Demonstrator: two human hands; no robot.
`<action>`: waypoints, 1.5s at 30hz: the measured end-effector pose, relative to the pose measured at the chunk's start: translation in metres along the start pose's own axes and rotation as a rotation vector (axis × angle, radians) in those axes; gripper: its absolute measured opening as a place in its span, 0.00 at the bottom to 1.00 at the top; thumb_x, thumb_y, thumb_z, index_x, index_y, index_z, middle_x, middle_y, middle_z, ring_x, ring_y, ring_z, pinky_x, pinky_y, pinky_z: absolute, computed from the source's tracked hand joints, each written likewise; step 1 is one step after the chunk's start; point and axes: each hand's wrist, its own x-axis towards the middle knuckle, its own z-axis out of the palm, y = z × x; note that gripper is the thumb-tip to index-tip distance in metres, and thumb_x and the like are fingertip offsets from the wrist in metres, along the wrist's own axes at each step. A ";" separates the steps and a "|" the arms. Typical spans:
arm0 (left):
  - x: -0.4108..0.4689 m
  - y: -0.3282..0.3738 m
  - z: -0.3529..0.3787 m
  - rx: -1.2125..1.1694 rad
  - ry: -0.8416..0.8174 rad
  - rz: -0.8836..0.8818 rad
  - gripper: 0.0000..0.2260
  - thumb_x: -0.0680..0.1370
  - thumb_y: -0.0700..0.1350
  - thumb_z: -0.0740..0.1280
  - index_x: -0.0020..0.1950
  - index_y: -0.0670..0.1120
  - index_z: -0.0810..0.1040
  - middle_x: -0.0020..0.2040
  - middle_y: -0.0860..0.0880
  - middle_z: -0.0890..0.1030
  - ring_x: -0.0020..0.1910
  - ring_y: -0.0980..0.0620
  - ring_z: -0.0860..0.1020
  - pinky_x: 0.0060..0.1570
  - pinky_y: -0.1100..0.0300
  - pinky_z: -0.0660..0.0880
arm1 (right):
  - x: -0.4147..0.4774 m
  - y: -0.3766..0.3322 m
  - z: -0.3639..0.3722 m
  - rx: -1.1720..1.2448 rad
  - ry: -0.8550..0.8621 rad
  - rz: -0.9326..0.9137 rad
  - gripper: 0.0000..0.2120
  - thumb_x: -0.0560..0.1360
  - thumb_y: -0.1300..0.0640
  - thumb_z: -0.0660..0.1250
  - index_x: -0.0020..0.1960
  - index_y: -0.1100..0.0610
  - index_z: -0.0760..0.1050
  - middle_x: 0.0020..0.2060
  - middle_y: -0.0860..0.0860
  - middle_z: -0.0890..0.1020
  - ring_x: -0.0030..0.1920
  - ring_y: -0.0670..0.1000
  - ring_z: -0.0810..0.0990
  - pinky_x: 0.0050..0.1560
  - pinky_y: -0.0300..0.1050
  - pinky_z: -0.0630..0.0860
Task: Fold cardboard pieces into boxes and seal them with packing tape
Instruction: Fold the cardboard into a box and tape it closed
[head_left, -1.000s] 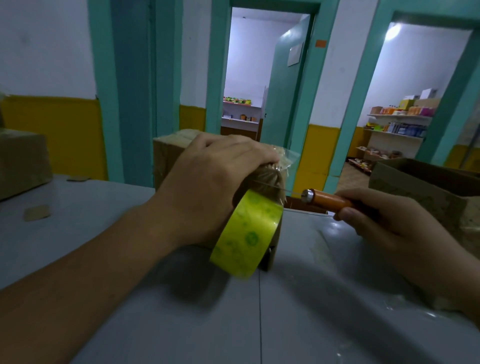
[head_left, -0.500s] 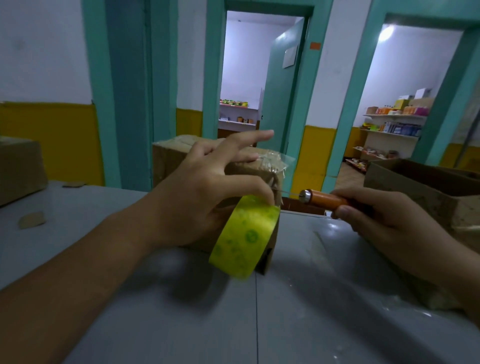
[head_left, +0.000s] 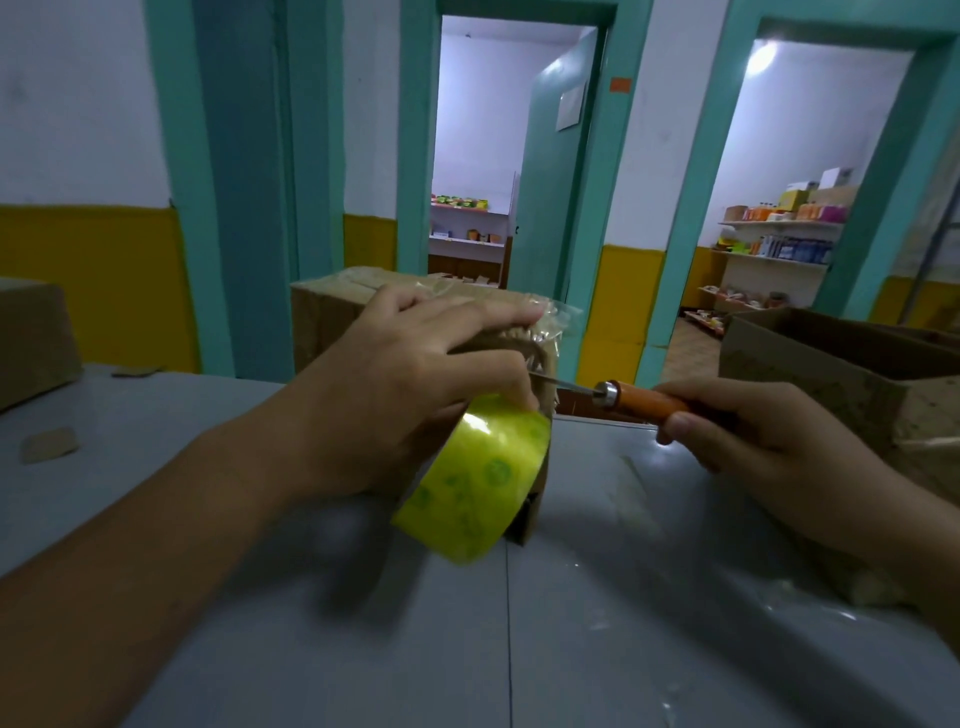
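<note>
A small cardboard box (head_left: 332, 306) stands on the grey table (head_left: 597, 597) in the middle of the view, with crinkled clear tape over its near right corner. My left hand (head_left: 410, 395) lies over that corner and holds the yellow-green tape roll (head_left: 475, 480) against the box's front, fingers stretched along the top edge. My right hand (head_left: 753, 436) grips a knife by its orange handle (head_left: 647, 402). The thin blade (head_left: 561, 383) points left and meets the tape between box and roll.
An open cardboard box (head_left: 831, 364) stands at the right, close behind my right hand. Another box (head_left: 31, 338) sits at the far left, with a cardboard scrap (head_left: 49, 444) near it. Beyond the table are two open doorways with shelves.
My right hand has moved the knife left, so the blade now reaches the tape at the box corner. My left fingers have settled flat along the box top.
</note>
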 end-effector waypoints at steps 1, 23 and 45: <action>0.000 0.000 0.001 -0.012 0.001 -0.003 0.12 0.78 0.48 0.73 0.60 0.58 0.79 0.79 0.49 0.71 0.77 0.46 0.70 0.66 0.40 0.66 | -0.001 0.000 0.001 0.008 0.000 -0.008 0.25 0.73 0.24 0.55 0.58 0.37 0.76 0.44 0.40 0.82 0.44 0.48 0.81 0.39 0.42 0.76; 0.006 0.000 0.001 -0.214 -0.001 -0.009 0.07 0.80 0.56 0.67 0.57 0.64 0.75 0.72 0.63 0.73 0.76 0.73 0.61 0.71 0.71 0.49 | -0.013 -0.017 -0.005 0.228 -0.153 0.059 0.19 0.75 0.32 0.60 0.49 0.43 0.82 0.39 0.51 0.83 0.37 0.53 0.81 0.38 0.44 0.79; -0.001 -0.001 -0.004 0.009 -0.171 0.040 0.11 0.78 0.61 0.69 0.59 0.62 0.81 0.83 0.44 0.63 0.81 0.44 0.64 0.68 0.40 0.64 | -0.024 -0.029 0.001 -0.147 -0.019 0.008 0.17 0.67 0.31 0.64 0.55 0.31 0.74 0.54 0.31 0.76 0.55 0.31 0.75 0.47 0.32 0.78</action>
